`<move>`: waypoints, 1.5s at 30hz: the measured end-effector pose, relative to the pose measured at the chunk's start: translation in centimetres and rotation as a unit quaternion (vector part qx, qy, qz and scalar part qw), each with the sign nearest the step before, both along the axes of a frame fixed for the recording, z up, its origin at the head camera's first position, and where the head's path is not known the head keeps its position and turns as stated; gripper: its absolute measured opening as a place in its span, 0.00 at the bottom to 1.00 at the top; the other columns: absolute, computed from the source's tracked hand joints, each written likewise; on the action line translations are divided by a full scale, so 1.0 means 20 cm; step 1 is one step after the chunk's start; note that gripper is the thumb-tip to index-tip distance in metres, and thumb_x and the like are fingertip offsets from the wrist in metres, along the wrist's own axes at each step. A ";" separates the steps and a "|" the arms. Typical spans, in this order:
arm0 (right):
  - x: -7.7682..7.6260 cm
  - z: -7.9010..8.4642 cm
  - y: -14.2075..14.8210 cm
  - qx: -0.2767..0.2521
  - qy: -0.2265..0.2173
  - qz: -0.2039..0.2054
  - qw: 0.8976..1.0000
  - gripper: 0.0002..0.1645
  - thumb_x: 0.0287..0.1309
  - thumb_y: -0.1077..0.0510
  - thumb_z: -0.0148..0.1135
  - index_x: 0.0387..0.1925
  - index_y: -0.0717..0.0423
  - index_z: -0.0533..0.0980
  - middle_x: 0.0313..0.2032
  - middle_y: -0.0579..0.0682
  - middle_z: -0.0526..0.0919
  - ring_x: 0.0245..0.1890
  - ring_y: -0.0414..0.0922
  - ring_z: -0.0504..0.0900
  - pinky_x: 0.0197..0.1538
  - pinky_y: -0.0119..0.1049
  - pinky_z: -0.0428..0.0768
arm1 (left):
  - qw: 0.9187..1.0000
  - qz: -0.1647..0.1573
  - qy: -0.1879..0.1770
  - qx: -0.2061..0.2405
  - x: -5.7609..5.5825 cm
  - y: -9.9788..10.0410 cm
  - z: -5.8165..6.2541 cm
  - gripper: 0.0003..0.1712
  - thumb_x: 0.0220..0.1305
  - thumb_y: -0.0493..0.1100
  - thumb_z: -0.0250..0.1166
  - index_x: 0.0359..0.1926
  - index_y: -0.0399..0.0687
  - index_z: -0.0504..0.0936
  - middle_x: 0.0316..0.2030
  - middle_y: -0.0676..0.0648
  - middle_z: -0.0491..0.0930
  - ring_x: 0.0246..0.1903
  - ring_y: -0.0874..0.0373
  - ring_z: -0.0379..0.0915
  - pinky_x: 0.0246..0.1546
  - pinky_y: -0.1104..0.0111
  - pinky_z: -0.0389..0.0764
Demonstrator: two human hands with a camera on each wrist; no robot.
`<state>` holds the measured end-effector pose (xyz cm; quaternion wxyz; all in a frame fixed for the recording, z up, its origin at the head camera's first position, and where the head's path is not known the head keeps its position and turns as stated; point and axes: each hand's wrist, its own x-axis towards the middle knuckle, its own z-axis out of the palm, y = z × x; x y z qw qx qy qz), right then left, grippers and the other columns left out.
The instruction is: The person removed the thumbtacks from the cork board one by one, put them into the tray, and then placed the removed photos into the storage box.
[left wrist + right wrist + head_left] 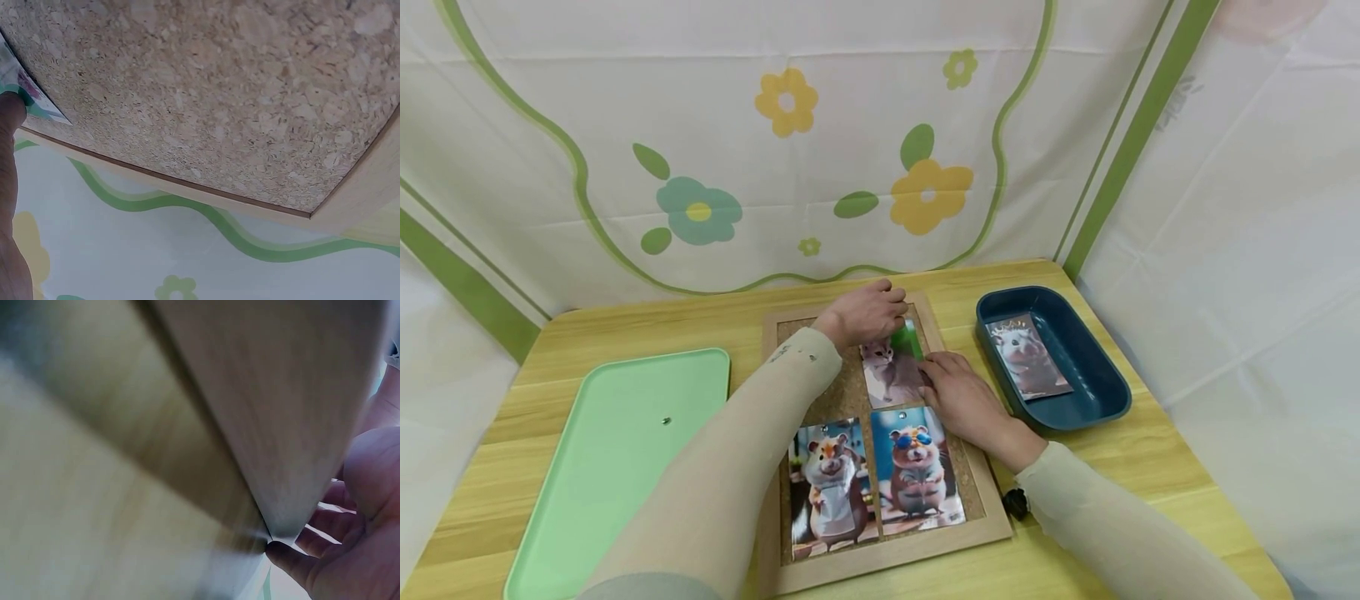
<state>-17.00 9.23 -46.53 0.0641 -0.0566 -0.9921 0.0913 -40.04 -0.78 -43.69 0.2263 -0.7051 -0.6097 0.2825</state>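
A cat photo card [891,379] lies on the cork board [837,379], in its upper right part. My left hand [867,314] is bent over the card's top edge, and a digit touches the card near a corner in the left wrist view; what lies under the fingertips is hidden. My right hand [966,400] rests at the card's right side and on the wooden frame [996,508], fingers extended. Below, two hamster cards, one with an apron [835,492] and one with sunglasses [917,479], each carry a silver pin at the top.
A light green tray [617,433] with one small metal pin [666,421] stands on the left. To the right, a dark blue tub [1086,358] holds another hamster card [1028,354]. A small black object [1017,503] lies beside the right sleeve. Flowered fabric [775,167] hangs behind the table.
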 end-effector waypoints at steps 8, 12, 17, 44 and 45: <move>0.00 0.00 -0.01 0.003 -0.005 0.000 1.000 0.26 0.76 0.53 0.62 0.68 0.62 0.77 0.68 0.62 0.77 0.71 0.61 0.72 0.72 0.54 0.73 | 1.000 0.000 0.006 0.000 0.01 -0.01 0.00 0.12 0.82 0.45 0.56 0.56 0.59 0.84 0.60 0.52 0.78 0.51 0.52 0.65 0.56 0.57 0.68; 0.00 0.00 -0.01 0.003 -0.008 -0.003 1.000 0.26 0.76 0.52 0.61 0.68 0.62 0.76 0.69 0.62 0.76 0.71 0.60 0.71 0.72 0.54 0.73 | 1.000 -0.003 0.004 0.003 0.01 -0.01 0.01 0.12 0.83 0.45 0.55 0.57 0.57 0.83 0.59 0.52 0.78 0.51 0.52 0.66 0.57 0.57 0.69; 0.00 0.00 0.00 0.004 -0.013 -0.006 1.000 0.27 0.77 0.52 0.61 0.69 0.62 0.76 0.69 0.61 0.76 0.72 0.60 0.71 0.72 0.54 0.73 | 1.000 -0.005 -0.001 0.013 0.00 -0.02 0.03 0.10 0.82 0.41 0.56 0.57 0.54 0.80 0.55 0.51 0.78 0.50 0.52 0.66 0.58 0.57 0.69; -0.01 -0.01 0.03 -0.004 -0.022 -0.011 1.000 0.27 0.78 0.52 0.60 0.69 0.61 0.76 0.70 0.62 0.75 0.72 0.61 0.70 0.72 0.56 0.73 | 0.988 -0.056 -0.035 0.138 0.01 -0.16 0.04 0.07 0.81 0.39 0.58 0.54 0.49 0.80 0.55 0.48 0.80 0.53 0.50 0.71 0.62 0.56 0.71; -0.01 -0.01 0.03 -0.004 -0.023 -0.012 1.000 0.27 0.78 0.52 0.60 0.70 0.61 0.75 0.70 0.61 0.75 0.73 0.61 0.70 0.72 0.56 0.73 | 0.987 -0.060 -0.036 0.144 0.01 -0.17 0.04 0.07 0.81 0.39 0.58 0.54 0.49 0.80 0.55 0.48 0.80 0.53 0.50 0.71 0.62 0.56 0.72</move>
